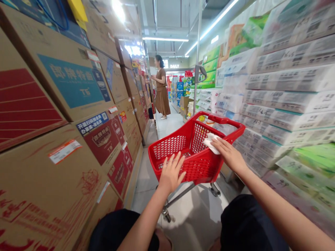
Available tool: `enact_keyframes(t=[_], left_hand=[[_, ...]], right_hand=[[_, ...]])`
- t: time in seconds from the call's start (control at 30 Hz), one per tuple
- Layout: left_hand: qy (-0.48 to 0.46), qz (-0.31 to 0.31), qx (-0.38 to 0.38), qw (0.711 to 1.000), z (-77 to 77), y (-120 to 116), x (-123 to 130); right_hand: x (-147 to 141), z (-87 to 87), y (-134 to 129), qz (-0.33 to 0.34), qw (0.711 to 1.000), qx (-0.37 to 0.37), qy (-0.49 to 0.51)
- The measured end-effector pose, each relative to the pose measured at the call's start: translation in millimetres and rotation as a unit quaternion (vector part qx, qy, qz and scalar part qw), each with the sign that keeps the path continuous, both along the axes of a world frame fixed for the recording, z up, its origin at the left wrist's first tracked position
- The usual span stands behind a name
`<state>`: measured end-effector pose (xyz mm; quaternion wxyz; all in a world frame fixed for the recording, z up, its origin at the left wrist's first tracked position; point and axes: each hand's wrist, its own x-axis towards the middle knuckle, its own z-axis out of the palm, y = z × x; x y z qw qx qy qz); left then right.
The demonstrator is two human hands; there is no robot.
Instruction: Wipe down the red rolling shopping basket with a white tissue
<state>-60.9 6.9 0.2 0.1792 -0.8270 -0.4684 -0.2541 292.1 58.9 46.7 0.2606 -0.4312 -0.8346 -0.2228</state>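
Before me stands a red plastic shopping cart (201, 167), side-on, its handle (222, 119) to the right. My right hand (227, 150) presses a crumpled white wipe (212, 142) onto the basket's top rim near the handle end. Only part of the wipe shows; the rest is under the fingers. At the near side of the basket, my left hand (171, 174) is held with fingers spread and nothing in it. Whether its fingertips touch the rim I cannot tell. Metal legs and wheels (166, 214) show below the basket.
Stacked cardboard cartons (65, 80) wall the left side. Plastic-wrapped tissue packs (288, 104) are piled along the right. A person in brown (161, 87) stands farther down the aisle. A glass door with a grey lock (199, 74) is beyond the cart. My knees frame the tiled floor (193, 219).
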Motion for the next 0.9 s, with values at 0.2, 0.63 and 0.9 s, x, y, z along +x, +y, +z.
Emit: enact_keyframes(t=[0.2, 0.63, 0.9], left_hand=[[-0.010, -0.027, 0.000, 1.000, 1.0, 2, 5], [-0.011, -0.017, -0.003, 1.000, 2.4, 1, 7], [-0.019, -0.009, 0.000, 1.000, -0.2, 0, 18]], right_hand=[[18, 6.9, -1, -0.063, 0.997, 0.053, 0.008], [38, 19.5, -7, -0.067, 0.995, 0.075, 0.006], [25, 6.1, -11, -0.112, 0.989, 0.083, 0.058]])
